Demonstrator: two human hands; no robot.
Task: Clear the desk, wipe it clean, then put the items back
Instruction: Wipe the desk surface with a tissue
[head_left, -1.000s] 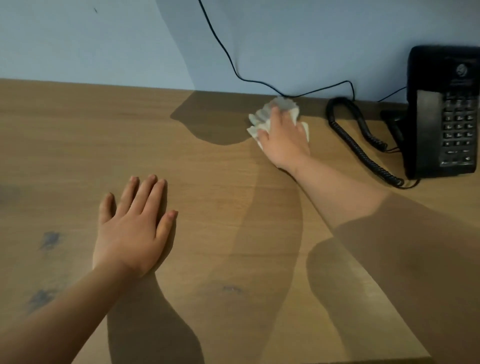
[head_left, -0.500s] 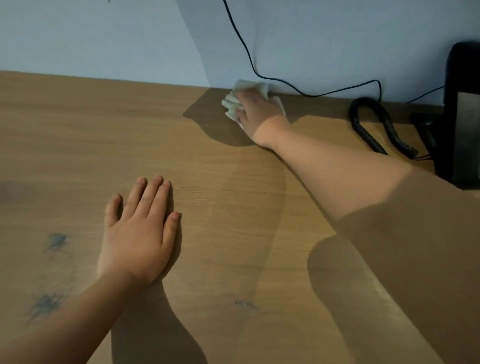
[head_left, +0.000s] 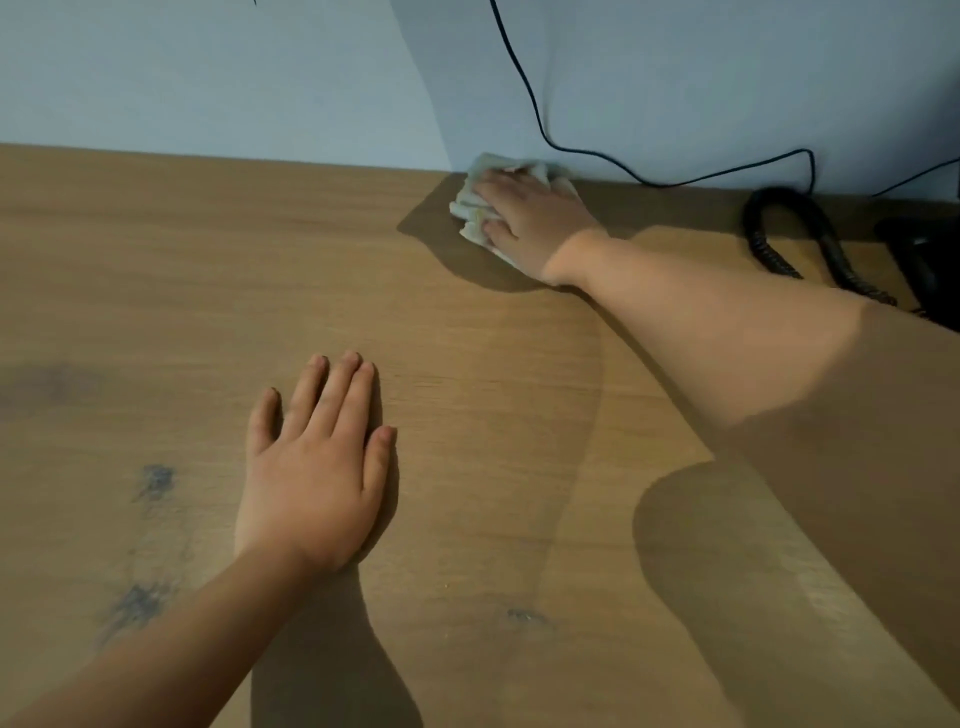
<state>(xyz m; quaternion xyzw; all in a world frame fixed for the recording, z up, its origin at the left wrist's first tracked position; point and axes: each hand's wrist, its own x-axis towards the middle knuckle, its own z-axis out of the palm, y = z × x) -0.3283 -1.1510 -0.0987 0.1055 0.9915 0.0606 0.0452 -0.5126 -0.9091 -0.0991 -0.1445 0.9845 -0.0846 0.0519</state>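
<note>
Pale blue wall (head_left: 208, 78) meets the bench (head_left: 156, 260) at upper centre, where our right grip (head_left: 530, 223) is clamped over the crumpled cloth (head_left: 470, 208), pressing it down by the back edge. Our left grip (head_left: 311, 488) lies spread flat, holding nothing, lower centre. Dark smudges (head_left: 155, 480) sit lower left, well apart from the cloth and nearer the left grip, so we judge the wipe must travel down-left. At right the coiled cord (head_left: 779, 234) runs out of frame; shadow blurs the bench around the cloth

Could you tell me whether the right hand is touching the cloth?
Touching. The head view shows the right hand on top of the cloth, fingers curled into it, pressing it onto the desk.
</note>
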